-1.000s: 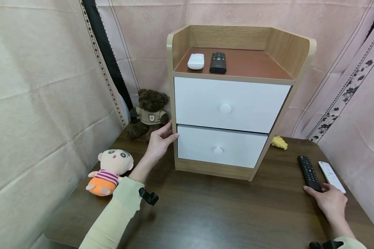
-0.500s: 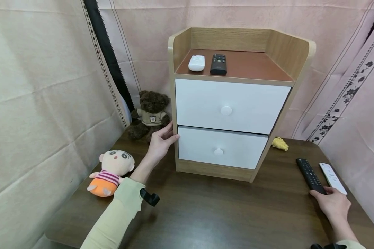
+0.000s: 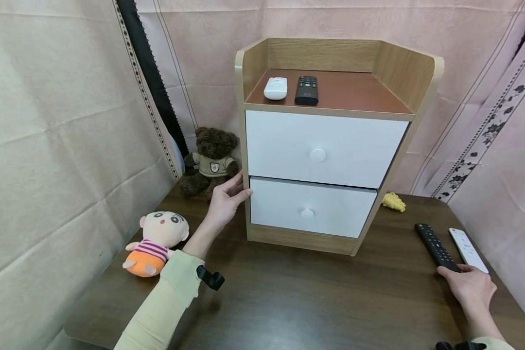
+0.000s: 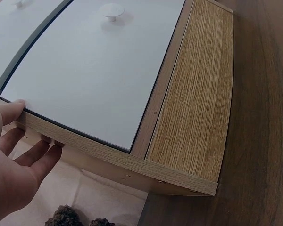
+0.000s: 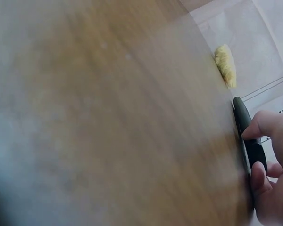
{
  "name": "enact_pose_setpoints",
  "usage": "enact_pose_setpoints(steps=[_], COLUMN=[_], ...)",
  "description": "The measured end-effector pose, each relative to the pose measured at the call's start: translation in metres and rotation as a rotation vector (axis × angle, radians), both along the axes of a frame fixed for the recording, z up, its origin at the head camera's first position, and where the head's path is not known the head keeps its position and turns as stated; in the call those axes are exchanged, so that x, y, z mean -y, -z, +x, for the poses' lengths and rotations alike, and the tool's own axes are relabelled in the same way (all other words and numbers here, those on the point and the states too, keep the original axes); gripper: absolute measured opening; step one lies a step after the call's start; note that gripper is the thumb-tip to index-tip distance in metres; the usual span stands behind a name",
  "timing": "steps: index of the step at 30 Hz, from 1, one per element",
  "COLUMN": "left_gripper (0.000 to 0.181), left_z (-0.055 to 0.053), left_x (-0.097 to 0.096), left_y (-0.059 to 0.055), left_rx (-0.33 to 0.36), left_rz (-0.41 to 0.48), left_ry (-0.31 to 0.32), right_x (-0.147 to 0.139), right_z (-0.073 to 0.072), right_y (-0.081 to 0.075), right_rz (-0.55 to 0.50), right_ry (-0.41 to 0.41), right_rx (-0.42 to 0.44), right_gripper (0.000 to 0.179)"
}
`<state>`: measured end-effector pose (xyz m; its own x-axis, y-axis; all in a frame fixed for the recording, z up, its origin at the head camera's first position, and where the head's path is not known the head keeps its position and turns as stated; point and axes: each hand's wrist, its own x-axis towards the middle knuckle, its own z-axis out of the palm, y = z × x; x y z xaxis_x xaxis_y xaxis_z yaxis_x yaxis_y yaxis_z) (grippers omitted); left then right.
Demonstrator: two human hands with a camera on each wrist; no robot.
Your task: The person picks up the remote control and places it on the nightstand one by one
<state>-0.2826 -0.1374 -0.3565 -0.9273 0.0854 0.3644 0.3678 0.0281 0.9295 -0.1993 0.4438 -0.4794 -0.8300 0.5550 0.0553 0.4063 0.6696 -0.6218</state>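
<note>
My left hand (image 3: 224, 203) rests on the left front edge of a wooden two-drawer cabinet (image 3: 295, 239). The left wrist view shows its thumb (image 4: 12, 111) on the front edge and its other fingers against the side panel. Both white drawers, the upper (image 3: 284, 131) and the lower (image 3: 275, 201), are closed. On the table at the right, my right hand (image 3: 472, 288) grips the near end of a black remote control (image 3: 436, 245). Thumb and fingers pinch the remote's sides in the right wrist view. Beside it lies a white remote control (image 3: 468, 250), roughly parallel.
A white remote (image 3: 275, 88) and a black remote (image 3: 306, 90) lie on the cabinet's top shelf. Left of the cabinet sit a brown teddy bear (image 3: 214, 150) and a striped plush doll (image 3: 157, 240). A yellow item (image 3: 393, 202) lies behind the cabinet's right side. Curtains enclose the table (image 3: 315, 296).
My right hand has shifted slightly right, swinging the near end of the black remote toward the white one, so the two are closer to parallel. The left hand stays at the cabinet edge.
</note>
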Motion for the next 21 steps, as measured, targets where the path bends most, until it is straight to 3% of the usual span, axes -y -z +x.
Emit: enact_pose_setpoints(steps=[10, 15, 21], left_gripper=[0.061, 0.061, 0.061], left_z=[0.0, 0.0, 0.0], left_x=[0.0, 0.0, 0.0], left_y=[0.0, 0.0, 0.001], left_rx=[-0.004, -0.01, 0.004], left_rz=[-0.002, -0.004, -0.002], left_ry=[0.0, 0.001, 0.008], right_x=[0.002, 0.002, 0.002], right_z=[0.013, 0.013, 0.015], right_y=[-0.005, -0.01, -0.005], right_rz=[-0.15, -0.176, -0.166], right_ry=[0.125, 0.133, 0.133], right_rx=[-0.066, -0.09, -0.064], right_gripper=[0.067, 0.07, 0.061])
